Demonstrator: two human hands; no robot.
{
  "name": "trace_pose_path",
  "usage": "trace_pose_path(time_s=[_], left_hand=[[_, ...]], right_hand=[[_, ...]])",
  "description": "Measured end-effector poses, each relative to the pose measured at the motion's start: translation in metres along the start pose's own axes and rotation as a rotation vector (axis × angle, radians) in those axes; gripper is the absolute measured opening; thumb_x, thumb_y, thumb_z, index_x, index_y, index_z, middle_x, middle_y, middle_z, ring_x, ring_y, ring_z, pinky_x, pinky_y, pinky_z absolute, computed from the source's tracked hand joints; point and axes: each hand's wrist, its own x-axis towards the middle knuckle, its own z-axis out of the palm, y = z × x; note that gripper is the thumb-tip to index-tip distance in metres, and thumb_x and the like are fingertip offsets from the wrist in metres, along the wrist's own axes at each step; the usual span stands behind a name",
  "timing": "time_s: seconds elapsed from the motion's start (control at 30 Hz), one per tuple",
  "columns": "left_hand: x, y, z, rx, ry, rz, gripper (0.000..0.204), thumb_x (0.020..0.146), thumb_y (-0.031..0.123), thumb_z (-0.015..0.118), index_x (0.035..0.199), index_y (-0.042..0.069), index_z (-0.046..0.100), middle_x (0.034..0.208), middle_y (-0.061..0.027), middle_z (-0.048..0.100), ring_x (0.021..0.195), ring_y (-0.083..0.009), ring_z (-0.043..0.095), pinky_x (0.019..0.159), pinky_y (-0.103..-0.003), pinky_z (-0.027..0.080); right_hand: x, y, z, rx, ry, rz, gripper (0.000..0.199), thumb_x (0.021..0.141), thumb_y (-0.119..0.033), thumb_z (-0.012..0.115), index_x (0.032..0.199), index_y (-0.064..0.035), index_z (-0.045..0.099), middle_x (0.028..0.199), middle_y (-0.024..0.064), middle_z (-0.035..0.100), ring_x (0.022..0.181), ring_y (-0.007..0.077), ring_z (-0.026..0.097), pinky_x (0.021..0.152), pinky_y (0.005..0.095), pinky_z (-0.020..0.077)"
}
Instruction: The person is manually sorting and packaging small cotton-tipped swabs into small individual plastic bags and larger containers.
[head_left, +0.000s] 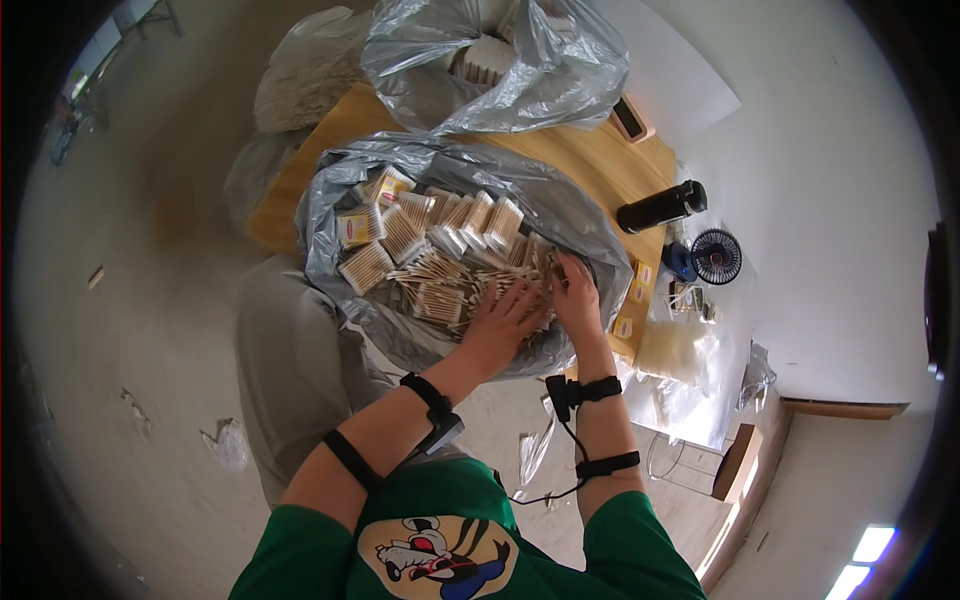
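A grey plastic bag [330,205], its mouth spread wide, holds packs of cotton swabs [404,235] and a heap of loose cotton swabs [432,268]. My left hand [505,320] lies over the loose heap with its fingers spread. At the bag's right side, my right hand [577,295] has its fingers bent around some cotton swabs; its fingertips are partly hidden. Two packs at the left of the bag carry yellow labels. The two hands are close together, a little apart.
Under the bag is a wooden table [560,155]. Another grey bag [500,95] stands behind, beside a clear bag [310,80]. To the right are a black flask [662,207], a small fan [716,257], yellow boxes [640,280] and clear plastic bags [672,350]. Litter [230,445] lies on the floor.
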Motion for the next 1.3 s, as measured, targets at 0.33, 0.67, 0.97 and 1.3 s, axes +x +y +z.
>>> trace_pose_path(time_s=[0.33, 0.67, 0.97, 1.3], left_hand=[[0.000, -0.034, -0.028, 0.022, -0.053, -0.070, 0.063, 0.083, 0.032, 0.063, 0.139, 0.018, 0.038, 0.149, -0.0096, 0.024, 0.139, -0.0307, 0.016, 0.111, -0.055, 0.013], [-0.027, -0.068, -0.056, -0.206, 0.065, -0.060, 0.054, 0.081, 0.021, 0.065, 0.131, 0.011, 0.046, 0.145, -0.0131, 0.030, 0.138, -0.0323, 0.020, 0.111, -0.051, 0.017], [-0.026, -0.072, -0.061, -0.377, 0.331, -0.104, 0.041, 0.075, 0.009, 0.069, 0.114, 0.006, 0.058, 0.132, -0.0130, 0.045, 0.130, -0.0322, 0.035, 0.105, -0.048, 0.029], [-0.031, -0.082, -0.054, -0.430, 0.444, -0.106, 0.033, 0.073, 0.004, 0.070, 0.106, 0.004, 0.062, 0.121, -0.0121, 0.052, 0.123, -0.0332, 0.042, 0.099, -0.043, 0.039]], right_hand=[[0.020, 0.026, 0.007, -0.163, -0.222, 0.121, 0.066, 0.069, -0.012, 0.064, 0.131, -0.0025, 0.043, 0.132, 0.0203, 0.045, 0.122, 0.0398, 0.040, 0.102, 0.0427, 0.0357], [0.037, -0.003, -0.008, -0.371, -0.280, 0.150, 0.057, 0.061, -0.020, 0.075, 0.110, -0.0050, 0.051, 0.110, 0.0175, 0.056, 0.110, 0.0373, 0.050, 0.091, 0.0447, 0.0425], [0.033, 0.005, -0.022, 0.169, 0.036, 0.238, 0.029, 0.065, -0.006, 0.072, 0.091, -0.0032, 0.060, 0.085, 0.0115, 0.065, 0.083, 0.0304, 0.063, 0.075, 0.0342, 0.0481], [0.019, -0.011, -0.005, -0.304, -0.193, -0.137, 0.039, 0.064, 0.001, 0.060, 0.103, -0.0047, 0.062, 0.097, 0.0128, 0.065, 0.097, 0.0316, 0.060, 0.086, 0.0374, 0.0453]])
